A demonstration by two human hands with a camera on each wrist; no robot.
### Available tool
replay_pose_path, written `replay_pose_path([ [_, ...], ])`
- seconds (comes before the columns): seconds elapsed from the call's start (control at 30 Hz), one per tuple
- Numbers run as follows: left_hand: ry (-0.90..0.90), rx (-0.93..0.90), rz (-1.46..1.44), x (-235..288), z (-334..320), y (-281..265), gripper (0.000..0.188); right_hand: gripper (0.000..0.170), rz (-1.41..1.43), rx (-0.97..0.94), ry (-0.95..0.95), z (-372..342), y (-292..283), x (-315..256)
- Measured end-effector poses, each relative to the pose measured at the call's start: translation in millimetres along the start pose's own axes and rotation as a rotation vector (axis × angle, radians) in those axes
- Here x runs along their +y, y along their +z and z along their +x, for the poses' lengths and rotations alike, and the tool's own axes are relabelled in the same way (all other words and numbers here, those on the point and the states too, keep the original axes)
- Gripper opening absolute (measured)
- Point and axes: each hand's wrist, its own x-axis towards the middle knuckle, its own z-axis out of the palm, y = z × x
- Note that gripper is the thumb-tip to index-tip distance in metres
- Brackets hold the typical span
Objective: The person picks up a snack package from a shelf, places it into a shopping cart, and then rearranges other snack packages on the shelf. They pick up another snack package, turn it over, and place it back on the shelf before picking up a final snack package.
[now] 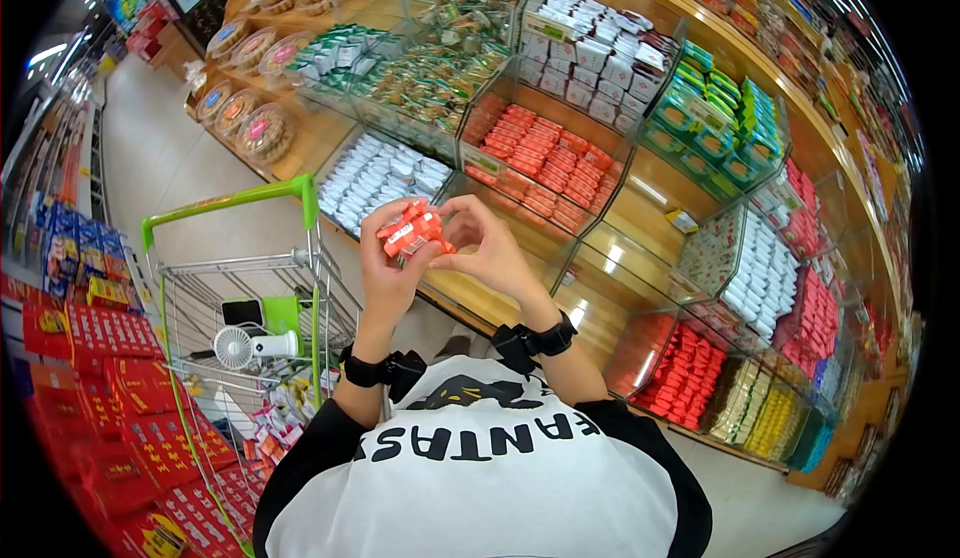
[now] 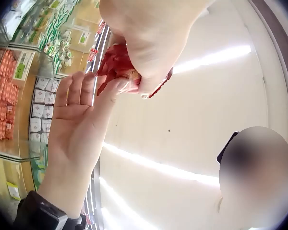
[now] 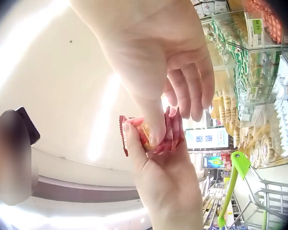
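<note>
Small red-wrapped snack packets (image 1: 413, 230) with serrated ends are held up in front of the chest, overlapping each other. My left hand (image 1: 383, 276) grips them between thumb and fingers, its thumb lying along the near side. From the other side my right hand (image 1: 497, 255) pinches the packets' edge, its thumb (image 3: 156, 127) pressed on the wrapper in the right wrist view. That hand's index fingertip is hidden behind the packets (image 2: 117, 62), while its other fingers (image 2: 74, 91) stay loosely bent away from them in the left wrist view.
Beyond the hands is a tiered wooden shelf with clear bins of red-wrapped snacks (image 1: 545, 163) and white packets (image 1: 375, 178). A green-handled shopping cart (image 1: 230, 198) stands at the left, carrying a small white fan (image 1: 234, 348) and loose packets (image 1: 285, 423). Red boxes (image 1: 150, 438) lie beyond it.
</note>
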Motion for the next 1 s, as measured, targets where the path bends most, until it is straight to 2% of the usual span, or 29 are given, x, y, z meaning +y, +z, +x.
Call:
replay_pose_path([
  [0.07,0.015,-0.020,0.103,10,-5,-4,0.049,0.050,-0.212,-0.006,-0.136,3,4,3],
  [0.13,0.036,-0.066,0.301,15,-11,-11,0.051,0.052,-0.216,-0.034,-0.147,3,8,3],
  [0.17,0.035,-0.050,0.309,17,-14,-14,0.051,0.054,-0.222,-0.042,-0.159,2,10,4],
  [0.23,0.114,-0.102,0.481,21,-20,-16,0.050,0.057,-0.246,-0.082,-0.188,0,15,0],
  [0.37,0.164,-0.058,0.605,37,-33,-11,0.050,0.063,-0.263,-0.206,-0.210,-5,17,-7],
  [0.5,0.070,0.004,0.606,42,-56,-9,0.054,0.059,-0.226,-0.283,-0.196,-15,14,-16],
  [0.57,-0.026,0.001,0.488,43,-68,-9,0.059,0.052,-0.219,-0.328,-0.242,-17,11,-14],
  [0.6,-0.033,0.015,0.496,46,-74,-8,0.059,0.039,-0.242,-0.289,-0.285,-19,13,-17],
  [0.67,-0.132,0.034,0.329,52,-85,-5,0.062,0.034,-0.261,-0.294,-0.321,-22,11,-16],
  [0.73,-0.120,0.044,0.328,59,-91,-2,0.060,0.020,-0.273,-0.234,-0.367,-27,16,-22],
  [1.0,-0.143,-0.011,0.307,62,-112,-4,0.057,0.014,-0.289,-0.321,-0.418,-40,18,-33],
])
